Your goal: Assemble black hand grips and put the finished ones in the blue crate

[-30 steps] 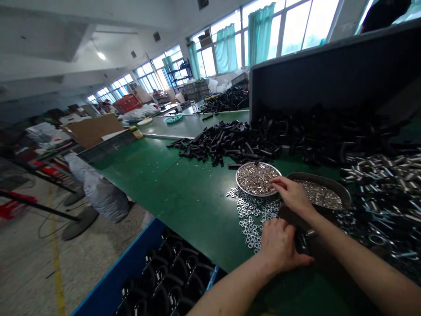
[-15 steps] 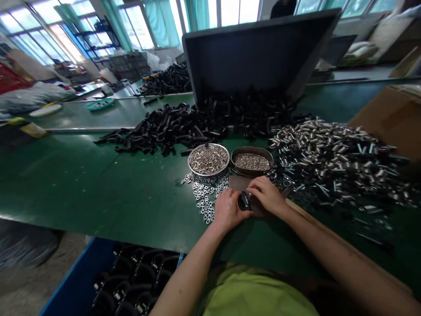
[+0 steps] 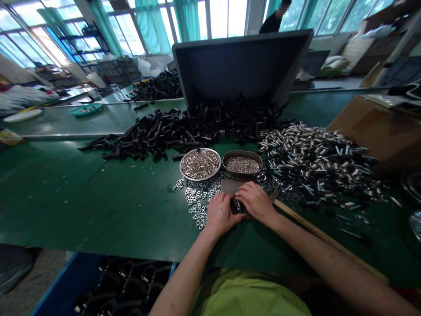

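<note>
At the bottom edge, yellow-green clothing (image 3: pixel 250 296) is cut off by the frame, as is the blue crate (image 3: pixel 62 285) at lower left. The crate holds glossy, curved black pieces (image 3: pixel 113 281) with metal bits on them; its depth cannot be seen.

On the green table (image 3: pixel 131 206), the left hand (image 3: pixel 221 215) has a narrow grip, thumb and fingers curled around a small black part (image 3: pixel 237 205). The right hand (image 3: pixel 256 202) meets it from the other side, fingertips bent over; whether its grip closes on anything small I cannot tell. The part sits between both hands, mostly covered by them, its shape hard to make out. A flat metal plate (image 3: pixel 227 186) shows just beyond the fingers, partly hidden. A wooden handle (image 3: pixel 309 226) runs along the right forearm, which covers some of its length.

Left of the plate lie loose metal nuts (image 3: pixel 197 204). Beyond, a round dish (image 3: pixel 200 179) is full of short metal pins; just beside it, an oval tin (image 3: pixel 243 175) contains tiny metal pieces, too small to identify. Rightward spreads a heap of metal cylinders and bolts (image 3: pixel 315 158).

Farther back, black parts (image 3: pixel 158 136) pile up before a tipped grey bin (image 3: pixel 240 66), more lying in its shadowed mouth. Behind it a person (image 3: pixel 270 23) is mostly hidden.
</note>
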A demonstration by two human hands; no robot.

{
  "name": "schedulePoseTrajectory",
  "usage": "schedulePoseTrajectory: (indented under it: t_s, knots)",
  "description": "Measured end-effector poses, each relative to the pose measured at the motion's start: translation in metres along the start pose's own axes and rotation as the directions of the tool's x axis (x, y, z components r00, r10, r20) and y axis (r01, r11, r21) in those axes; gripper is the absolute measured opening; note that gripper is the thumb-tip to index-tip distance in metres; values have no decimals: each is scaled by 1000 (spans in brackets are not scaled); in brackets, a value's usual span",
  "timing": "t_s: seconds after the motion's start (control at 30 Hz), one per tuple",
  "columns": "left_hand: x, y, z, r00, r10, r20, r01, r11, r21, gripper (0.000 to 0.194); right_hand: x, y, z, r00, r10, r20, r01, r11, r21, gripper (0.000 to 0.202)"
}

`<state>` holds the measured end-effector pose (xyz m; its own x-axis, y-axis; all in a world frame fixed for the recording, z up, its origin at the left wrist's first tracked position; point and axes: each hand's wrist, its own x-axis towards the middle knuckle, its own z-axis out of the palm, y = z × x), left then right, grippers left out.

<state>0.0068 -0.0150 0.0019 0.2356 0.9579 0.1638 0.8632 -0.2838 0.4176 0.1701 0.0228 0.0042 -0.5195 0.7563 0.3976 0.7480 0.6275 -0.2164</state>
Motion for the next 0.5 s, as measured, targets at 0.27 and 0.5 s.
schedulePoseTrajectory:
  t_s: [0.27,0.5]
  knots:
    - [-3,-1,1,999,45,1,-45,999,16,62,-44,64,-42,965,263,8,-263,964,-36,21]
    - [-2,5,-5,991,113,67,-122,981,153,63,66,73,-24,948,284,141,-271,957,-106,18]
